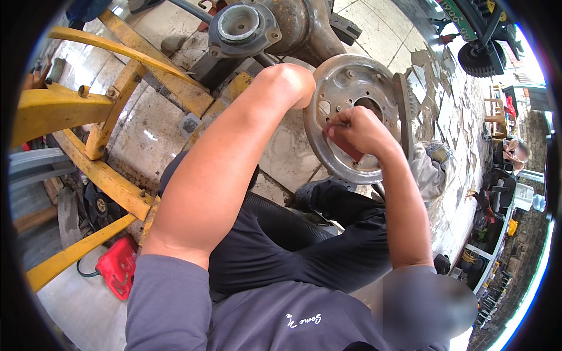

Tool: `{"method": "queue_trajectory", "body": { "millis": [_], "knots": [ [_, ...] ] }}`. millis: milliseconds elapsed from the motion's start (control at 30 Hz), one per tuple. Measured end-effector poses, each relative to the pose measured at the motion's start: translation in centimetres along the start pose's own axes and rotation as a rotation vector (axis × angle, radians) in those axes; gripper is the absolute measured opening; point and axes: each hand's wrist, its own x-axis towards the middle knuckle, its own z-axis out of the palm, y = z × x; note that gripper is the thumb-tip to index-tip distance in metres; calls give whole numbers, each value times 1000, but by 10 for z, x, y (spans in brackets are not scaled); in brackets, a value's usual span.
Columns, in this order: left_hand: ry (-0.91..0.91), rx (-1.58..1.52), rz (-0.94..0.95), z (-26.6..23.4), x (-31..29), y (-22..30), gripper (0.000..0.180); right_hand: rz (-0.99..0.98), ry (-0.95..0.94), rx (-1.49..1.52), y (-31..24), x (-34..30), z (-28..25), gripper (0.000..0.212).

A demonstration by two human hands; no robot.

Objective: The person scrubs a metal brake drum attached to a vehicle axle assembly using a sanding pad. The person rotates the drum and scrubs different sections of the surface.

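Note:
A round grey metal brake backing plate (321, 137) stands tilted in front of me, with bolts, small holes and a large central opening. My right hand (364, 131) is closed in a pinch on a reddish-brown piece of sandpaper (351, 150), which lies against the plate's face, left of the central opening. At the plate's upper left rim is my left hand (300, 82), bent at the wrist; its fingers are out of sight, so its grip cannot be made out. Behind the plate sits a rusty axle housing (290, 26) with a round flanged hub (239, 24).
Yellow metal frame (117, 111) beams stand on the left, above a red jerrycan (117, 268). Broken tiles (439, 111) and a pale cloth bundle (432, 167) lie right of the plate. A person (515, 153) and cluttered shelving (494, 251) are at the far right.

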Motion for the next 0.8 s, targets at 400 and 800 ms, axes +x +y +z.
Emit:
{"method": "queue_trajectory", "body": {
  "millis": [400,800],
  "knots": [
    [-25,8,-1,-2,-2,-2,51,3,-89,54,9,3,-4,23],
    [-16,20,-7,2,3,-4,53,21,0,188,3,14,-11,28]
  ]
}}
